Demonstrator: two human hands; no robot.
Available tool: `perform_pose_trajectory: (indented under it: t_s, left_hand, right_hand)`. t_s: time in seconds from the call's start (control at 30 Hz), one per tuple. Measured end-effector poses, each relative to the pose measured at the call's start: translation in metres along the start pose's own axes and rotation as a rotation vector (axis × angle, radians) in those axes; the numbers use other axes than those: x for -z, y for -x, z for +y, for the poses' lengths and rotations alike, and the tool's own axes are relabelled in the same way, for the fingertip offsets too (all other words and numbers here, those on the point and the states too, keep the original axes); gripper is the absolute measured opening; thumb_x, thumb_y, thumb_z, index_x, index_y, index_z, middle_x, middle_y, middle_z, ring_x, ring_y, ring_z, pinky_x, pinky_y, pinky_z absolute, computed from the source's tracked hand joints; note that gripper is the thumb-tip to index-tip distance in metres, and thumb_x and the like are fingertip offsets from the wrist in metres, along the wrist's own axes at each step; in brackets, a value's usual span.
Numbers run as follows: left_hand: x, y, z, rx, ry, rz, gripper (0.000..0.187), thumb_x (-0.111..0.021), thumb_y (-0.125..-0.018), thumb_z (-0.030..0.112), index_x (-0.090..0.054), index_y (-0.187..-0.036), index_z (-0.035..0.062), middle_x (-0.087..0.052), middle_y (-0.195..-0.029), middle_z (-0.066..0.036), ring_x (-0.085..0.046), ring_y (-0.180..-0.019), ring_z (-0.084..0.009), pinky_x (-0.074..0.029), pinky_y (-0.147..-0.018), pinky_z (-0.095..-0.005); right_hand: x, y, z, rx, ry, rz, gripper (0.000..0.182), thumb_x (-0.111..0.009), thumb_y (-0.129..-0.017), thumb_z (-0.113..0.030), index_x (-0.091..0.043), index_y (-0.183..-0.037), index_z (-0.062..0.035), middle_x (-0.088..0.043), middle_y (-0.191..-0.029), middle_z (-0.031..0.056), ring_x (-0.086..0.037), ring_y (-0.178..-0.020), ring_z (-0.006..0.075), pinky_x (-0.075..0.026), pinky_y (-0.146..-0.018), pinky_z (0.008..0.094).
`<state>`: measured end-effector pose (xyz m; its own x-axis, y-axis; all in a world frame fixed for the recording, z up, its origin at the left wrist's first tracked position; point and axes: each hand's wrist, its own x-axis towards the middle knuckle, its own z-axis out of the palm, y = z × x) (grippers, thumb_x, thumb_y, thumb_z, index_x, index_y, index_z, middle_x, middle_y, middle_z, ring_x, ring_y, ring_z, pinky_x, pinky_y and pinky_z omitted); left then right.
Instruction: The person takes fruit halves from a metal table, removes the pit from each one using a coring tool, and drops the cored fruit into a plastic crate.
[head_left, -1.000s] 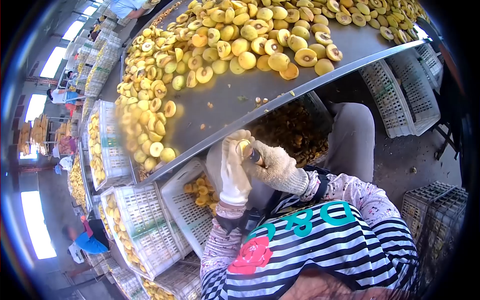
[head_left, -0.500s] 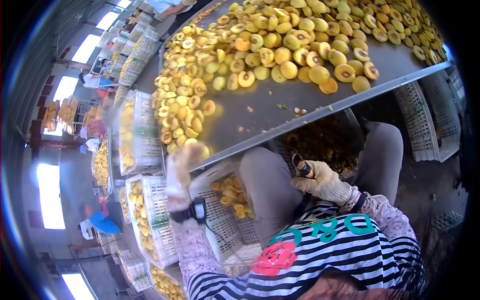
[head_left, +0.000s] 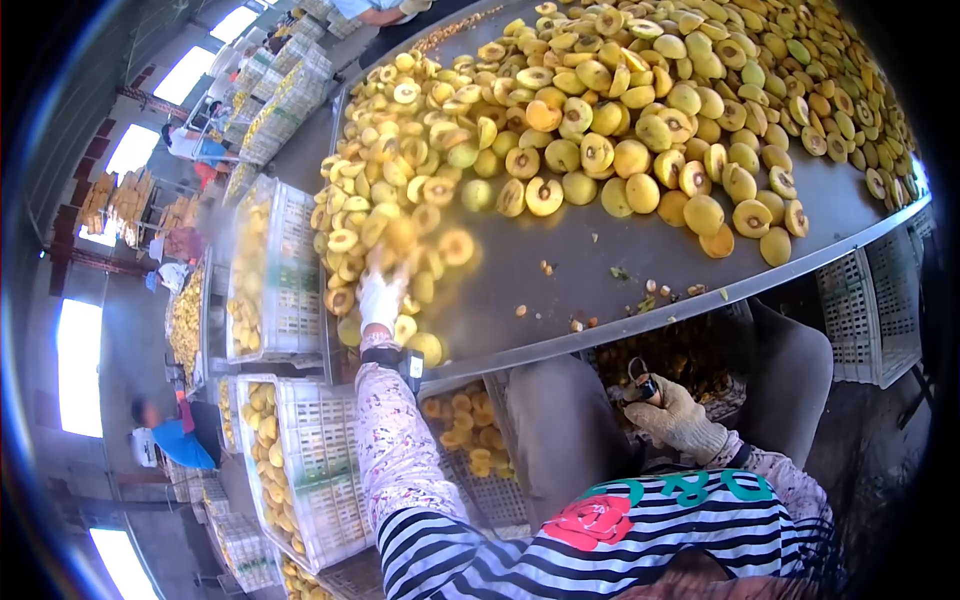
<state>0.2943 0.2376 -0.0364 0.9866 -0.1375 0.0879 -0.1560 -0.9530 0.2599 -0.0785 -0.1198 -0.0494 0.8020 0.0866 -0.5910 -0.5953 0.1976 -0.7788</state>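
Head view: left hand [head_left: 381,296], gloved, lies blurred among halved fruit [head_left: 437,190] on the surface [head_left: 590,250]; its grip cannot be told. Right hand [head_left: 672,412] is closed around a small tool [head_left: 640,383] below the surface edge.

A second ago your two gloved hands met below the worktop's [head_left: 600,250] edge, working a fruit with the pitting tool [head_left: 640,385]. Your left hand [head_left: 381,297] has since left it and stretched up onto the fruit halves [head_left: 400,240]. Your right hand [head_left: 672,412] dropped lower over your lap, keeping the tool.
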Motion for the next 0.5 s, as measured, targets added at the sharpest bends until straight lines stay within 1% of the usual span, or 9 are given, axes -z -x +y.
perform_pose_trajectory:
  t_s: [0.07, 0.13, 0.27, 0.3, 0.33, 0.4, 0.43, 0.47, 0.5]
  left_hand:
    - [-0.006, 0.005, 0.028, -0.228, -0.078, -0.068, 0.064, -0.06, -0.094, 0.047, -0.045, -0.15, 0.02, -0.054, -0.143, -0.02, -0.048, -0.133, -0.0388, -0.034, -0.113, -0.0451]
    - [-0.01, 0.024, 0.079, -0.383, 0.364, -0.268, 0.057, -0.059, -0.095, 0.046, -0.051, -0.145, 0.0198, -0.06, -0.136, -0.018, -0.052, -0.131, -0.0341, -0.033, -0.116, -0.0428]
    - [-0.032, 0.08, 0.144, -0.645, 0.026, -0.236, 0.059, -0.063, -0.093, 0.045, -0.052, -0.146, 0.0203, -0.052, -0.145, -0.018, -0.039, -0.142, -0.0336, -0.024, -0.121, -0.0434]
    - [-0.018, 0.087, 0.156, -0.581, 0.056, -0.46, 0.068, -0.061, -0.091, 0.054, -0.042, -0.152, 0.031, -0.034, -0.159, -0.019, -0.029, -0.145, -0.0454, -0.018, -0.123, -0.0504]
    - [-0.017, 0.078, 0.154, -0.735, 0.073, -0.508, 0.065, -0.067, -0.088, 0.046, -0.05, -0.147, 0.0241, -0.043, -0.153, -0.02, -0.039, -0.141, -0.0388, -0.028, -0.12, -0.0473]
    - [-0.009, 0.066, 0.148, -0.498, 0.595, -0.643, 0.045, -0.072, -0.089, 0.03, -0.066, -0.128, 0.0073, -0.061, -0.136, -0.013, -0.056, -0.125, -0.0228, -0.042, -0.109, -0.0366]
    - [-0.007, 0.064, 0.151, -0.169, 0.678, -0.549, 0.032, -0.072, -0.09, 0.024, -0.073, -0.113, 0.0016, -0.069, -0.119, -0.006, -0.066, -0.103, -0.0144, -0.051, -0.091, -0.0273]
    - [-0.01, 0.069, 0.158, -0.213, 0.657, -0.303, 0.029, -0.068, -0.094, 0.027, -0.075, -0.107, 0.0026, -0.072, -0.107, -0.005, -0.067, -0.088, -0.0115, -0.053, -0.08, -0.0244]
    - [-0.008, 0.074, 0.168, -0.26, 0.469, -0.264, 0.028, -0.068, -0.094, 0.029, -0.075, -0.108, 0.005, -0.072, -0.108, -0.007, -0.068, -0.089, -0.0145, -0.053, -0.08, -0.0276]
  right_hand:
    - [-0.006, -0.004, 0.001, -0.029, -0.024, -0.066, 0.018, -0.071, -0.091, -0.017, -0.06, -0.101, -0.0079, -0.058, -0.074, -0.0009, -0.051, -0.058, 0.0081, -0.044, -0.053, 0.0231]
    - [-0.014, -0.002, 0.0, -0.041, -0.021, -0.05, 0.017, -0.072, -0.091, -0.018, -0.058, -0.097, -0.0092, -0.055, -0.069, -0.003, -0.049, -0.054, 0.0064, -0.04, -0.049, 0.0224]
    - [-0.011, 0.006, 0.013, 0.02, -0.059, 0.019, 0.017, -0.07, -0.092, -0.019, -0.056, -0.094, -0.0091, -0.054, -0.066, -0.0025, -0.048, -0.052, 0.007, -0.039, -0.048, 0.0237]
    - [-0.009, 0.01, 0.012, 0.013, -0.059, 0.043, 0.017, -0.07, -0.092, -0.019, -0.056, -0.093, -0.0091, -0.054, -0.066, -0.0023, -0.047, -0.052, 0.0072, -0.039, -0.048, 0.0239]
    - [-0.006, 0.013, 0.011, 0.012, -0.056, 0.067, 0.017, -0.069, -0.092, -0.019, -0.055, -0.093, -0.0091, -0.054, -0.066, -0.0021, -0.047, -0.051, 0.0074, -0.039, -0.048, 0.0241]
    - [0.0, 0.018, 0.013, 0.054, -0.053, 0.05, 0.02, -0.066, -0.095, -0.025, -0.054, -0.095, -0.0089, -0.055, -0.065, -0.0017, -0.047, -0.051, 0.0075, -0.039, -0.048, 0.0244]
    - [0.002, 0.017, 0.016, 0.081, -0.065, 0.039, 0.021, -0.066, -0.096, -0.026, -0.054, -0.095, -0.009, -0.055, -0.065, -0.0017, -0.047, -0.051, 0.0076, -0.039, -0.048, 0.0244]
    - [0.004, 0.015, 0.019, 0.112, -0.078, 0.026, 0.022, -0.065, -0.096, -0.028, -0.054, -0.095, -0.0091, -0.054, -0.065, -0.0018, -0.047, -0.051, 0.0076, -0.039, -0.048, 0.0245]
    - [0.005, 0.015, 0.02, 0.111, -0.033, 0.009, 0.024, -0.061, -0.099, -0.032, -0.054, -0.097, -0.0091, -0.053, -0.067, -0.0022, -0.047, -0.052, 0.0073, -0.039, -0.048, 0.0239]
